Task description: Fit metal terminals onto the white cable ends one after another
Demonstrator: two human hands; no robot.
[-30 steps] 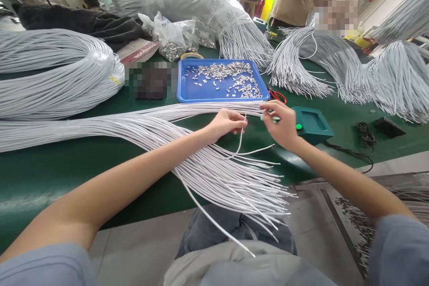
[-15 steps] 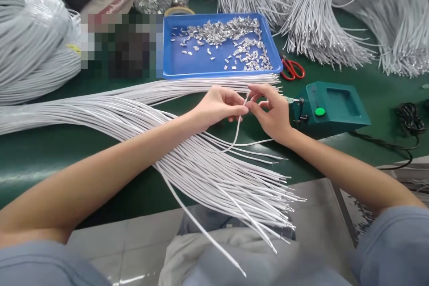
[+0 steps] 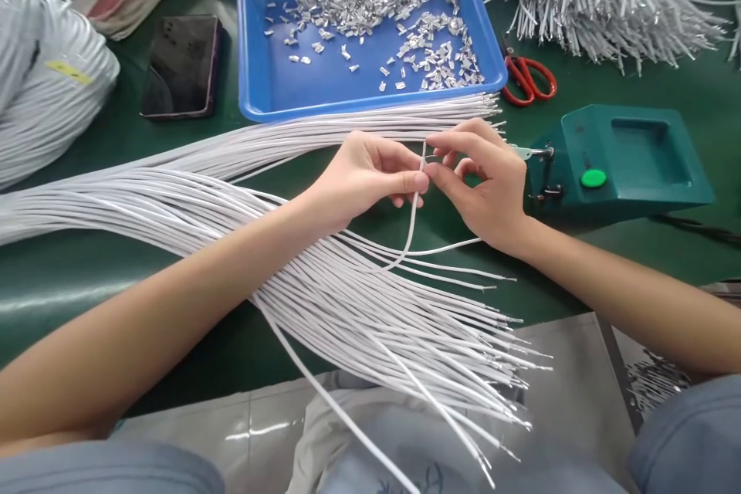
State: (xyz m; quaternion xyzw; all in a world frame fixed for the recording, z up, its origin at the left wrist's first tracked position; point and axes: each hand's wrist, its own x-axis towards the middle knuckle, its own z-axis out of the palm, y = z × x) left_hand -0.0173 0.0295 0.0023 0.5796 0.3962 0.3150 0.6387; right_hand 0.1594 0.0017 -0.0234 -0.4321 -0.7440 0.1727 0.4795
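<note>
In a pinch between thumb and forefinger, my left hand point(image 3: 367, 177) holds a white wire point(image 3: 414, 208) near its end, which points upward. The thumb and forefinger of my right hand point(image 3: 483, 177) close in on that same end from the right; the exact contact at the tip is too small to make out. Under my left forearm, a fanned bundle of white wires point(image 3: 359, 309) spreads toward the table edge, their ends bare and silvery. Another bundle of white wires point(image 3: 347, 125) lies straight behind my hands.
Small metal pieces point(image 3: 370, 4) lie in a blue tray point(image 3: 312, 102). Right of it are red-handled scissors point(image 3: 529, 81) and a green machine point(image 3: 631, 162) with a green button. A phone point(image 3: 182, 65), a wire coil point(image 3: 52, 85) and grey wire bundles point(image 3: 607, 4) lie around the green table.
The view has tilted down and closer, so the tray, machine and phone show larger. Both hands stay together at the wire end, with the fingers shifting only slightly.
</note>
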